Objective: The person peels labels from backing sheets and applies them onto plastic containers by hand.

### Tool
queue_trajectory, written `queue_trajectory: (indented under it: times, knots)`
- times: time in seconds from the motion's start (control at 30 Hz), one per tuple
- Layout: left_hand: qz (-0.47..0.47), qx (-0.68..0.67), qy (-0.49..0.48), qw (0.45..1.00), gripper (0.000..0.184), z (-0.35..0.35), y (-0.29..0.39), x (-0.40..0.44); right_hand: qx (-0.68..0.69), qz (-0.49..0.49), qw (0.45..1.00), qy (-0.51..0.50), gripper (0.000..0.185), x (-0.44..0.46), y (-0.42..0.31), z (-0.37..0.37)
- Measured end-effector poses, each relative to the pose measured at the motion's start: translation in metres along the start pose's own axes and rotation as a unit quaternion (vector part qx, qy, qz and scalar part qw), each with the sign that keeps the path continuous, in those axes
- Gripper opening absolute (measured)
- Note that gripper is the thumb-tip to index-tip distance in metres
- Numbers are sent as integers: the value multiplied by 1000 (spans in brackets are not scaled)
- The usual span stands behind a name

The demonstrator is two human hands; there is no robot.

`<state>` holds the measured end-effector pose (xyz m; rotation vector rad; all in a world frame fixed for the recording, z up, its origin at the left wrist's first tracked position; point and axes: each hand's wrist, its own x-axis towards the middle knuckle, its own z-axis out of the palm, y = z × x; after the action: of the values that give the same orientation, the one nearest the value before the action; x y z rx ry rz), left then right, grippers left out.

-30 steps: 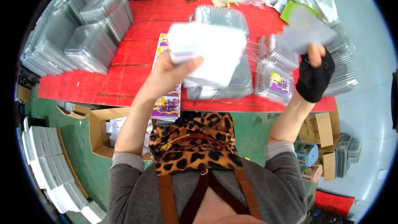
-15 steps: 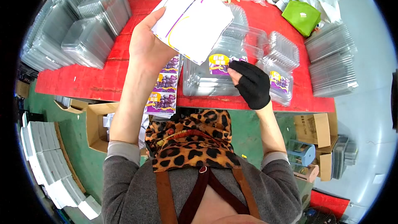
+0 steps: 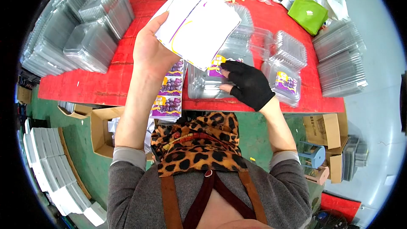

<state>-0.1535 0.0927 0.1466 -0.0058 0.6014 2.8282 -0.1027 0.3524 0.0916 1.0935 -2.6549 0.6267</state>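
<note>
My bare left hand (image 3: 153, 53) grips a stack of white sheets (image 3: 199, 27) with thin purple and yellow marks, raised over the table. In a black fingerless glove, my right hand (image 3: 248, 81) lies with fingers spread on a grape-print label (image 3: 215, 68). That label is on a clear plastic container (image 3: 207, 88) below, partly hidden by the sheets and my right hand. To the right of my glove sits a clear container with a grape label (image 3: 285, 81). Beneath my left wrist lies a pile of grape label sheets (image 3: 169, 101).
Clear containers stand stacked at the left (image 3: 91, 44) and right (image 3: 341, 70) of the red table (image 3: 85, 89). A green bag (image 3: 308, 15) and plastic wrapping are at the back right. Below are cardboard boxes (image 3: 101, 138), a blue stool (image 3: 313, 156) and white stacks (image 3: 51, 161).
My right hand let go of a crumpled pale sheet at the right and came to the container with a grape label, then flattened onto it. My left hand turned and raised its stack.
</note>
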Motion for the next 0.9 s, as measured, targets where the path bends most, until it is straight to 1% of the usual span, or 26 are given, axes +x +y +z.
queue_trajectory:
  times: [0.1,0.2,0.23,0.33,0.4,0.47,0.5,0.57,0.63,0.67,0.77,0.9]
  knots:
    - [5,12,4,1000,48,4,-5,-2,-14,-84,996,36,49,5,-3,17]
    - [11,17,9,1000,48,7,-8,-5,-33,-54,998,11,53,8,-15,21]
    - [4,12,4,1000,48,6,-7,-5,-11,-30,999,32,54,5,-14,22]
    - [2,18,7,1000,48,2,-5,-8,-44,94,991,80,47,-16,3,23]
    - [5,16,10,1000,47,0,-6,-8,-52,246,961,116,37,-35,12,17]
    - [6,3,14,1000,45,-2,-8,-11,-140,239,940,198,31,-62,31,19]
    - [6,3,12,1000,45,-3,-9,-11,-63,280,940,183,28,-68,32,13]
    - [4,4,10,1000,45,-7,-10,-13,18,301,934,191,25,-81,34,17]
    - [-21,-28,-39,999,45,-19,-8,-13,89,305,927,199,20,-84,30,17]
    - [-34,-44,-64,996,45,-23,-7,-12,98,308,926,196,20,-86,29,17]
    - [-32,-18,-29,999,48,-21,-9,-16,137,319,918,190,20,-89,37,17]
    - [-33,-6,-20,999,45,-25,-9,-20,235,345,888,194,23,-96,46,16]
